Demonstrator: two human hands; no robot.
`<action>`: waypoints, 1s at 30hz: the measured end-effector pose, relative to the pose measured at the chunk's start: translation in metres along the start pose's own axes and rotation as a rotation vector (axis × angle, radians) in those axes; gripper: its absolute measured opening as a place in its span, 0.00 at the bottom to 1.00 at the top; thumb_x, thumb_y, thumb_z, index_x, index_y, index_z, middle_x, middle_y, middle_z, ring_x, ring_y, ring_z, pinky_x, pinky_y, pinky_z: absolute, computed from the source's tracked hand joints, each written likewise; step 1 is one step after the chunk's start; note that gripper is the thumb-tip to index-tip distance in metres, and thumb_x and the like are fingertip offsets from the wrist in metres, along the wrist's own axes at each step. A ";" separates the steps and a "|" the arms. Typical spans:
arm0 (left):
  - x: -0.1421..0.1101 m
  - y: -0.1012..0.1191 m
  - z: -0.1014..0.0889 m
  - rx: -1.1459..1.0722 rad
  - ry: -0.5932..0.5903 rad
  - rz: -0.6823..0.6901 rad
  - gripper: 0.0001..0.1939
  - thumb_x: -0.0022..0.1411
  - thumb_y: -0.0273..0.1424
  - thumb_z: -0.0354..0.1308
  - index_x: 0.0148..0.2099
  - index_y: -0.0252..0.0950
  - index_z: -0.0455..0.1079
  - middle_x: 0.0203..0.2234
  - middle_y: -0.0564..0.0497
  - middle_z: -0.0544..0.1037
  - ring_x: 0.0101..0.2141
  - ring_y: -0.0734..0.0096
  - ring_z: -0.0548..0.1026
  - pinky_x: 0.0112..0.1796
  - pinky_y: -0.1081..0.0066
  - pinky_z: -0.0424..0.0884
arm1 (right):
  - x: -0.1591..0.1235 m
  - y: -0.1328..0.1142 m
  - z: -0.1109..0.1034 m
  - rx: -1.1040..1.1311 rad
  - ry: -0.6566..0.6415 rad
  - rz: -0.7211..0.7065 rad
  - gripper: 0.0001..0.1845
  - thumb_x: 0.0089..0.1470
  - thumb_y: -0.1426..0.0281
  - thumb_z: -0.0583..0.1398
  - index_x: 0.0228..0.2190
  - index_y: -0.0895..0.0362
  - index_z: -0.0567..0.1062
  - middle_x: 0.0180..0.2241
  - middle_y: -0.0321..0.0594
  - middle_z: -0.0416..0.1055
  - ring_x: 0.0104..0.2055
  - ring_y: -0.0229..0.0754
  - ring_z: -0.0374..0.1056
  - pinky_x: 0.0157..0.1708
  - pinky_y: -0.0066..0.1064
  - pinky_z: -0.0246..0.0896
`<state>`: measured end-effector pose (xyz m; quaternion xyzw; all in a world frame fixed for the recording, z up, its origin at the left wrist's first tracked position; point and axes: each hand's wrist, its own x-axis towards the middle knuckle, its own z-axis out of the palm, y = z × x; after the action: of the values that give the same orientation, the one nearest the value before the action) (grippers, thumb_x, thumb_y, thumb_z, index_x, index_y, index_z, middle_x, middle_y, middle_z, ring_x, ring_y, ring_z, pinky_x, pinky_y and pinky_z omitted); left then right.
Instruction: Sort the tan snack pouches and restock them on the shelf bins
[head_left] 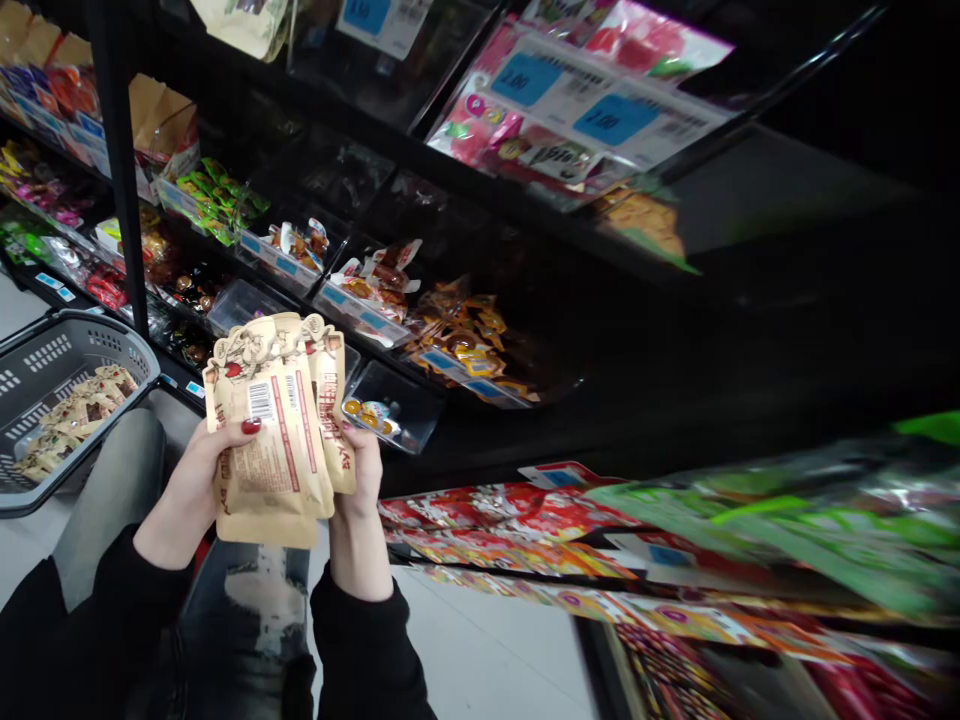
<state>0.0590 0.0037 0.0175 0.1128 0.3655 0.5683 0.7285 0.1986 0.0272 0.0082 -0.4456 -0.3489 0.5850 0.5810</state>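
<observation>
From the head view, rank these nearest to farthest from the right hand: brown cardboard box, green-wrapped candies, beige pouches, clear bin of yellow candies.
1. Beige pouches: in the right hand.
2. Clear bin: just beyond it.
3. Green-wrapped candies: upper left.
4. Brown cardboard box: farther upper left.

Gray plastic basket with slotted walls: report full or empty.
Neither: the gray slotted plastic basket is partly filled; beige printed packets lie inside, below its rim.

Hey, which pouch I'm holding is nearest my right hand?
The rightmost tan pouch, with large red characters down its visible strip; the pouches showing barcodes sit farther left.
</observation>
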 end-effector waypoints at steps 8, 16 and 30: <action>-0.001 -0.001 -0.004 0.057 -0.137 -0.004 0.31 0.43 0.28 0.64 0.53 0.32 0.72 0.39 0.44 0.82 0.44 0.49 0.78 0.45 0.59 0.74 | 0.001 -0.014 -0.010 -0.396 -0.140 -0.233 0.17 0.48 0.60 0.55 0.38 0.52 0.76 0.40 0.39 0.75 0.49 0.50 0.68 0.54 0.45 0.60; -0.002 -0.008 0.005 0.106 -0.096 0.241 0.21 0.46 0.27 0.67 0.46 0.31 0.75 0.44 0.43 0.80 0.47 0.51 0.76 0.47 0.61 0.73 | -0.059 -0.034 0.025 -1.316 0.039 -0.518 0.28 0.47 0.58 0.64 0.48 0.57 0.68 0.39 0.47 0.72 0.43 0.54 0.65 0.43 0.49 0.63; 0.004 -0.011 0.006 -0.214 -0.048 0.188 0.35 0.57 0.59 0.49 0.48 0.35 0.75 0.45 0.42 0.80 0.53 0.50 0.71 0.51 0.58 0.70 | -0.053 -0.027 0.032 -1.393 -0.192 -0.326 0.49 0.49 0.64 0.62 0.65 0.56 0.43 0.54 0.55 0.57 0.53 0.57 0.65 0.48 0.49 0.66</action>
<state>0.0715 0.0054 0.0134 0.0818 0.2729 0.6670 0.6884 0.1749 -0.0191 0.0512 -0.6014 -0.7525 0.1693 0.2085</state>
